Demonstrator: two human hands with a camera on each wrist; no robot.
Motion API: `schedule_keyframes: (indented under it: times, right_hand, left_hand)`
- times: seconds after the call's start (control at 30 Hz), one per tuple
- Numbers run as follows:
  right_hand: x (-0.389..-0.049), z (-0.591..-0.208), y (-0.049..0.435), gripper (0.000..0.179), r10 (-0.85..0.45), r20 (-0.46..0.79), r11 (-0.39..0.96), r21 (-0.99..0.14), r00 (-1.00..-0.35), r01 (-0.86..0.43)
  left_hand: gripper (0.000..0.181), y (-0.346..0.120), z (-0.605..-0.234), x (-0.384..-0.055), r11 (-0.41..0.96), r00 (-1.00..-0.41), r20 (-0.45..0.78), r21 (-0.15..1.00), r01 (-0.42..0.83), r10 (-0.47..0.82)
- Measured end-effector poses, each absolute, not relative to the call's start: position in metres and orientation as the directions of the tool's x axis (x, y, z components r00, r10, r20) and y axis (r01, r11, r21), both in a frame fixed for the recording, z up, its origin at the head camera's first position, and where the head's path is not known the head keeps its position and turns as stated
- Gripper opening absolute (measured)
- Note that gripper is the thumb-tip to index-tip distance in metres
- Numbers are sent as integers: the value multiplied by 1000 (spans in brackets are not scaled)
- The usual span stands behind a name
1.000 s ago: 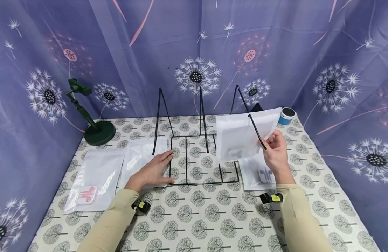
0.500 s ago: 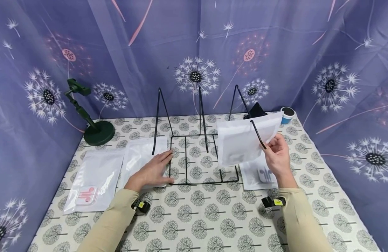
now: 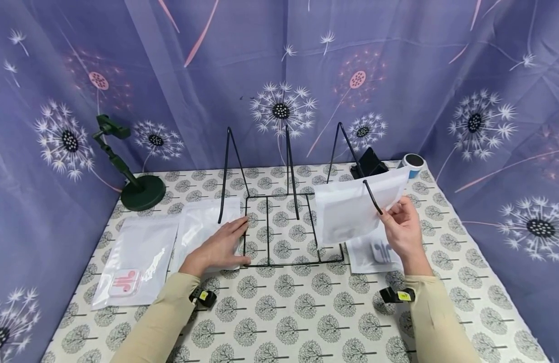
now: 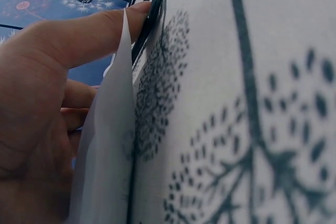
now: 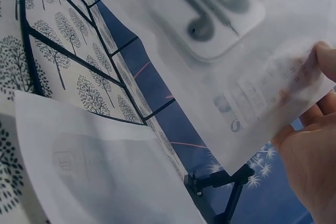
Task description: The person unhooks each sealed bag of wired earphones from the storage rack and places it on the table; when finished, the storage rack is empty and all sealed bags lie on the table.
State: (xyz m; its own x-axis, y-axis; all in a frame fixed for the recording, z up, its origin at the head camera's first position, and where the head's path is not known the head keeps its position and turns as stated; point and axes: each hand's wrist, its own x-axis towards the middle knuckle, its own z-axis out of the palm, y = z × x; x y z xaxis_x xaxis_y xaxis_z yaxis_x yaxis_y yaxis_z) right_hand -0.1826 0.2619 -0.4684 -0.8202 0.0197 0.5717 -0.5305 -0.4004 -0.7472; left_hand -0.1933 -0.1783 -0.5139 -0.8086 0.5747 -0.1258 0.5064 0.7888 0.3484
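Note:
A black wire rack (image 3: 268, 229) with three tall bent arms stands mid-table. Near its tip, the right-hand arm passes through the top of a white translucent zip bag (image 3: 347, 214). My right hand (image 3: 403, 229) pinches this bag's right edge between thumb and fingers, beside the rod's tip. In the right wrist view, wired earphones (image 5: 202, 17) in a clear case show through the bag. My left hand (image 3: 220, 244) rests with extended fingers at the rack base's left side, over part of a flat white bag (image 3: 209, 212).
Another bag with a pink earphone case (image 3: 125, 281) lies at far left. One more earphone bag (image 3: 375, 254) lies right of the rack, partly hidden. Behind are a dark green stand (image 3: 143, 192), a black object (image 3: 369, 162) and a blue-and-white round container (image 3: 413, 164).
My right hand has drawn the hanging bag along the rod toward me and slightly down, uncovering more of the black object behind. My left hand has stayed in place.

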Motion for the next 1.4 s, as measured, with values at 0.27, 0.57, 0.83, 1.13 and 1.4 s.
schedule_keyframes:
  times: [0.27, 0.57, 0.83, 1.13, 1.4]
  right_hand:
    - [-179, -470, 264, 33, -12, 603, -479, -703, -798, -525]
    - [-175, -470, 266, 29, -16, 622, -467, -697, -783, -544]
    - [-169, -470, 268, 28, -29, 635, -472, -689, -772, -549]
    - [-162, -470, 271, 30, -24, 639, -438, -698, -769, -566]
    - [-159, -469, 273, 31, -51, 660, -472, -677, -749, -565]
  left_hand:
    - [106, -178, -515, -194, 794, -811, -133, 347, 500, 569]
    - [107, -178, -515, -195, 794, -811, -130, 339, 505, 571]
    - [107, -178, -516, -195, 792, -810, -129, 347, 503, 571]
    - [107, -178, -515, -193, 795, -813, -133, 347, 498, 567]
    - [107, -178, -516, -194, 790, -808, -136, 350, 502, 574]
